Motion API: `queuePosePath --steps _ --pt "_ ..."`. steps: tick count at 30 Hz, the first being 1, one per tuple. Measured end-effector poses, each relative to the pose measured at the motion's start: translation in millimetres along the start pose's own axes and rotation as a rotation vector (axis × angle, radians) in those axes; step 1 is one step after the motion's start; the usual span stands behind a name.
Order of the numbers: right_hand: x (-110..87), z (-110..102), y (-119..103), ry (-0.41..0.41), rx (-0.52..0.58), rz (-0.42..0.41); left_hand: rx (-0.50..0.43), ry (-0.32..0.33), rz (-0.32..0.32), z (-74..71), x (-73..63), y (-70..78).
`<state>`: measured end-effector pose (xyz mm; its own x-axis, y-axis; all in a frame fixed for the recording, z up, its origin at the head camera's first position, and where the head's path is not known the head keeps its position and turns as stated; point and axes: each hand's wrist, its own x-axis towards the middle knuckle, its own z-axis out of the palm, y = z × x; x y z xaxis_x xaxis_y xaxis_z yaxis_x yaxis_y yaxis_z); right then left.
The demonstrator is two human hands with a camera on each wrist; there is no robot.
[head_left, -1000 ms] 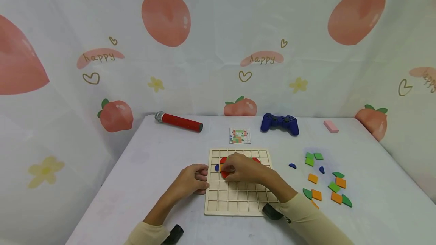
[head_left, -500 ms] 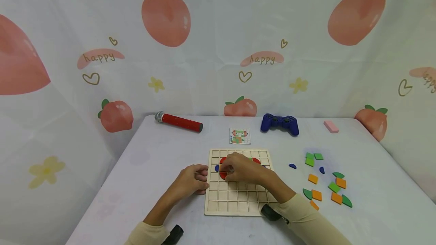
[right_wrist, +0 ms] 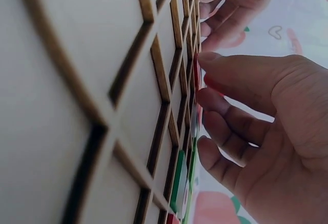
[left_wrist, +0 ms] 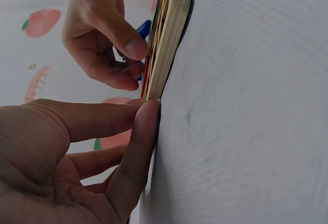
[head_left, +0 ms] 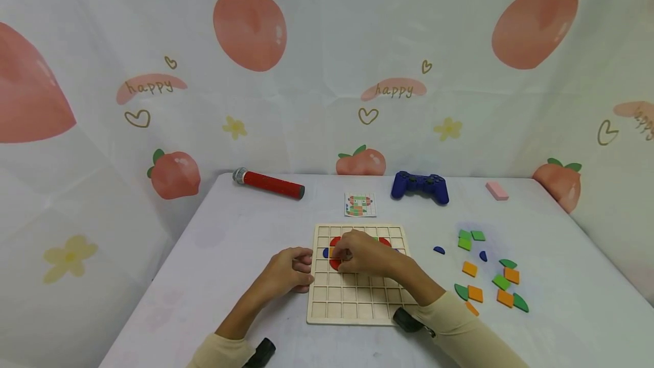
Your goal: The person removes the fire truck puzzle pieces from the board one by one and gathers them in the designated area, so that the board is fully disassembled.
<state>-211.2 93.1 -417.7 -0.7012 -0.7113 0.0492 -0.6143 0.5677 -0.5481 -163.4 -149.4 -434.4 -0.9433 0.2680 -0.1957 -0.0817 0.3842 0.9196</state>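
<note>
A wooden grid board [head_left: 352, 305] lies on the table in the head view. At its left edge, my left hand [head_left: 286, 270] pinches the rim between thumb and forefinger, seen closely in the left wrist view. My right hand [head_left: 368, 251] reaches over the upper part of the board, fingers curled down with the thumb at a red quarter-circle tile [head_left: 334, 264]. Beside that tile are a blue half-circle tile [head_left: 325, 253] and another red tile [head_left: 334, 240]. My right hand hides the middle of the pattern. A green tile [right_wrist: 178, 180] shows in the right wrist view.
Several loose orange tiles [head_left: 511, 275], green tiles [head_left: 478, 235] and blue half-circles [head_left: 439, 250] lie to the right. Behind the board are a pattern card [head_left: 360, 204], a red microphone [head_left: 273, 184], a blue game controller [head_left: 420, 185] and a pink block [head_left: 497, 190].
The red tile under my right hand has shifted slightly left over the past second. My right hand has barely moved, and my left hand stays at the board's edge.
</note>
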Motion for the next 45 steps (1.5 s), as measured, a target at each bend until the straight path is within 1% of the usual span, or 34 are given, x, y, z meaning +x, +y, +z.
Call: queuePosePath --steps 6,12,18,24,26,31,36,40,42,45 --pt "-11.0 -3 2 0.013 0.006 0.027 0.017 0.009 -0.002 0.8 -1.2 1.9" --pt "-31.0 -9 7 0.017 0.004 0.088 0.034 0.016 -0.001 1.7 -2.0 2.4" --pt "-58.5 -18 19 0.041 0.019 0.110 0.046 0.021 0.002 1.8 -1.4 2.3" --pt "-86.4 -27 32 0.084 0.025 0.130 0.056 0.025 0.002 1.7 -1.8 2.5" --pt "-95.8 -31 34 0.096 0.032 0.159 0.056 0.026 0.003 1.8 -2.1 2.6" --pt "-119.8 -40 43 0.132 0.011 0.223 0.052 0.027 0.003 2.3 -2.0 1.9" --pt "-143.8 -50 51 0.179 -0.017 0.252 0.055 0.027 0.003 2.6 -1.5 2.1" --pt "-162.4 -56 57 0.210 -0.004 0.286 0.051 0.026 0.002 2.4 -1.5 2.5" --pt "-171.7 -58 61 0.213 0.013 0.314 0.048 0.025 0.001 2.2 -1.5 2.5" --pt "-184.6 -61 68 0.221 0.008 0.349 0.044 0.024 -0.001 2.1 -1.4 2.0"
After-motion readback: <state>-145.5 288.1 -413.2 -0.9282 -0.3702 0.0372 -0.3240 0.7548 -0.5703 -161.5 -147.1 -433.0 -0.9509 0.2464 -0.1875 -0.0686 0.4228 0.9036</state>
